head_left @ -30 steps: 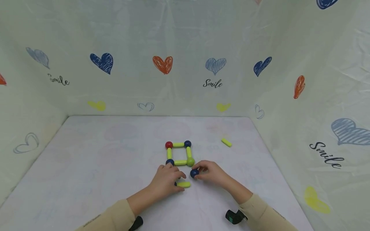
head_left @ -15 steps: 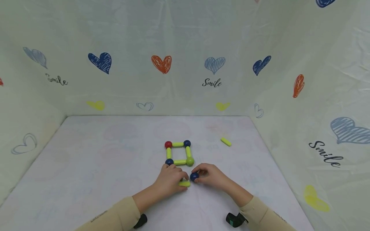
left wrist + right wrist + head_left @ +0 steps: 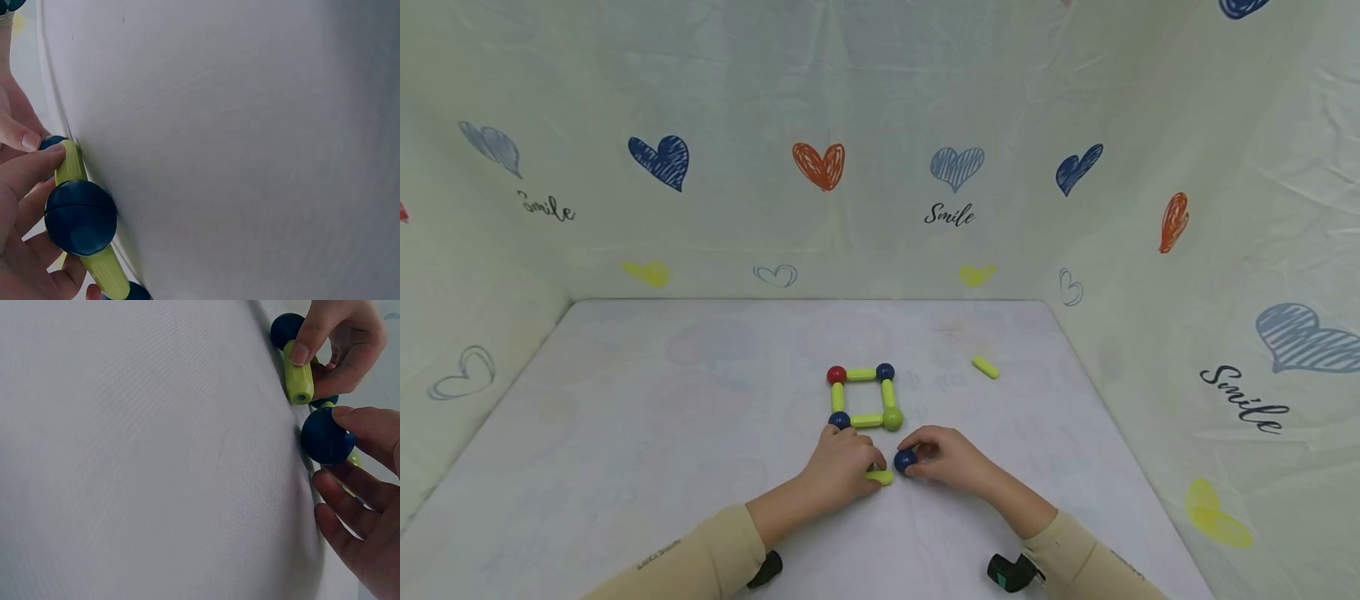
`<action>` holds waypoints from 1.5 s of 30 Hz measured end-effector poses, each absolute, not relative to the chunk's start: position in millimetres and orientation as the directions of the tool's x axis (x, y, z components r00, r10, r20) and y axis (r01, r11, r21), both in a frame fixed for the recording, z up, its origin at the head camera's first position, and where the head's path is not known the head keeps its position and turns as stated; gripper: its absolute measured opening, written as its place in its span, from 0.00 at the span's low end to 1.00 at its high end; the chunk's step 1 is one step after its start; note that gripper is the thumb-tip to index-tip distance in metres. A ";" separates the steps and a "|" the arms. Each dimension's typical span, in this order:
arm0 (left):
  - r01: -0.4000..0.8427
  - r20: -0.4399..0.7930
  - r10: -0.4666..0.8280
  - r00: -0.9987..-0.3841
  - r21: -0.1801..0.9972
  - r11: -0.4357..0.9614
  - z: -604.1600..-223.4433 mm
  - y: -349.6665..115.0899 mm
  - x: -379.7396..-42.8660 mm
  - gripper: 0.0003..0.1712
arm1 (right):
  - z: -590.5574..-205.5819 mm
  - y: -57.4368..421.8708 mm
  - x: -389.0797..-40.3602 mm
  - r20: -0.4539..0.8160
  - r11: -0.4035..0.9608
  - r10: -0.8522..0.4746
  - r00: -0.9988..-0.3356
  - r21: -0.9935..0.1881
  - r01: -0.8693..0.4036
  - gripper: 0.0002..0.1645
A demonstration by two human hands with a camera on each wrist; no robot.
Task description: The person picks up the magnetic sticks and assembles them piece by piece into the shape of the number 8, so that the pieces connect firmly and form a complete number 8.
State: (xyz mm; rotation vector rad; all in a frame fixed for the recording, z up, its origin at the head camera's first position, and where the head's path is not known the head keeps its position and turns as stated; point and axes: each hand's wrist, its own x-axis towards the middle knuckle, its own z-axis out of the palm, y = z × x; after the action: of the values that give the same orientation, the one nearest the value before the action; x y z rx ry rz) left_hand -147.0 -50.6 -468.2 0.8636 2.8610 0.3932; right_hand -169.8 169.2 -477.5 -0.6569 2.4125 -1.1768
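My left hand (image 3: pixel 842 468) pinches a yellow-green magnetic rod (image 3: pixel 70 164) between thumb and finger. A dark blue ball (image 3: pixel 81 219) joins that rod to a second yellow-green rod (image 3: pixel 106 272), which leads to another blue ball (image 3: pixel 839 421). This last ball is the near left corner of a square, with a red ball (image 3: pixel 837 375), a blue ball (image 3: pixel 885 372) and a green ball (image 3: pixel 892 418) at the other corners. Thumb and fingertips of my right hand (image 3: pixel 951 457) hold a loose blue ball (image 3: pixel 328 436), just right of the pinched rod's free end.
A single yellow-green rod (image 3: pixel 986 367) lies at the back right of the white table (image 3: pixel 700 467). Behind and beside the table hangs a pale sheet (image 3: pixel 880 83) printed with hearts. A black device (image 3: pixel 1011 573) sits by the right sleeve.
My right hand has brought the blue ball slightly nearer to me, level with the rod. My left hand has shifted a little right and its fingers now close over the rod.
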 end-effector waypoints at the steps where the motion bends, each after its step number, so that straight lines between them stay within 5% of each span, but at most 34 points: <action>1: 0.525 -0.045 0.559 -0.828 0.289 0.800 -467.8 -50.9 -147.0 0.11 | -477.6 169.1 -169.7 -0.125 0.540 -0.558 -0.820 -0.805 -0.245 0.17; 45: 0.477 -0.023 0.533 -0.846 0.414 0.775 -462.6 -56.7 -148.0 0.10 | -478.9 164.0 -165.4 -0.091 0.517 -0.598 -0.797 -0.803 -0.296 0.17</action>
State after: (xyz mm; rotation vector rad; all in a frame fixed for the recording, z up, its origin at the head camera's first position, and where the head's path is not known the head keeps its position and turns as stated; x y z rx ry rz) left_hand -148.0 -56.7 -462.6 0.8087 2.8280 0.6035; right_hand -165.4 164.0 -478.9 -0.7408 2.4056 -1.1736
